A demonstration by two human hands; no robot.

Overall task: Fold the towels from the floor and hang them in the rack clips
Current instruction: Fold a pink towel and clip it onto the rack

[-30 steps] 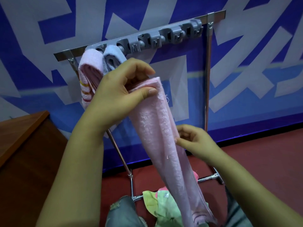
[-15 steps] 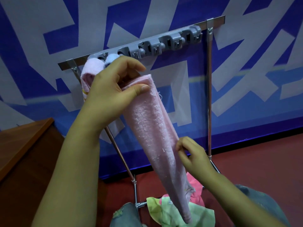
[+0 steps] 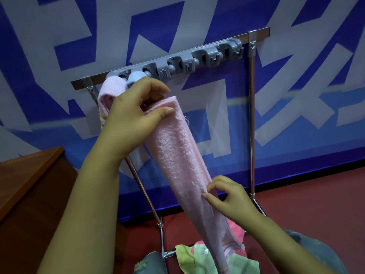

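— Head view first: what do the fingers have?

— The left hand [image 3: 130, 119] grips the top end of a long folded pink towel [image 3: 177, 155], thumb pressed on the near face, the other fingers [image 3: 156, 87] curled over the far side. The right hand [image 3: 229, 196] pinches the towel's right edge lower down, thumb and forefinger closed on the cloth, the remaining fingers loosely bent.

— Where is the towel relative to them?

— It hangs slantwise from the left fingers down past the right fingers, its lower end dangling over a heap of green and pink towels [image 3: 199, 258] on the red floor [image 3: 316, 204].

— And the rack?

— Just above and behind the left fingers runs the grey clip strip [image 3: 197, 60] on the metal rack [image 3: 251, 115]. Two towels are in its clips already: a pale pink one [image 3: 110, 86] beside the left knuckles and a light blue one [image 3: 135, 76] right above them. The clips to the right of the fingers hold nothing.

— Anything else?

— A brown wooden surface [image 3: 25, 171] below left of the left forearm, and a blue-and-white patterned wall [image 3: 296, 95] behind.
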